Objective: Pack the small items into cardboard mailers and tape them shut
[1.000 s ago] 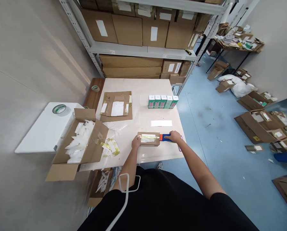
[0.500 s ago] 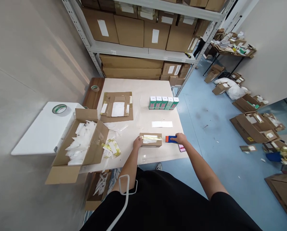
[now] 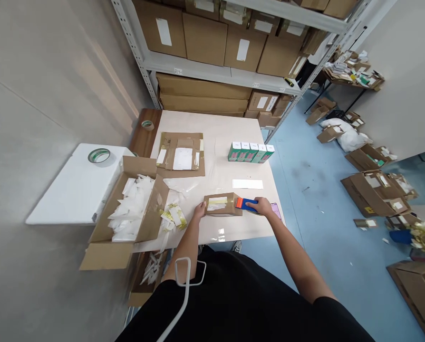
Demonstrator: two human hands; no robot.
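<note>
A small cardboard box (image 3: 224, 205) with a white label and shiny clear tape on top lies near the table's front edge. My left hand (image 3: 200, 210) grips its left end, with the fingers partly hidden behind the box. In my right hand (image 3: 262, 206) is a blue tape dispenser (image 3: 249, 205), its orange end against the right end of the box. A phone with a pink screen (image 3: 276, 210) lies beside my right wrist. Beyond the box is a blank white strip (image 3: 247, 184).
Several green-and-white cartons (image 3: 251, 152) stand in a row toward the back right of the table (image 3: 216, 126). Flattened cardboard (image 3: 182, 156) lies at the back left. An open carton of white packing pieces (image 3: 132, 209) stands at left, near crumpled tape scraps (image 3: 174, 217). Shelving (image 3: 205, 66) rises behind.
The tape dispenser has moved left, from a gap beside the box to contact with its right end. The box has turned slightly under my left hand. The whole view has shifted a little.
</note>
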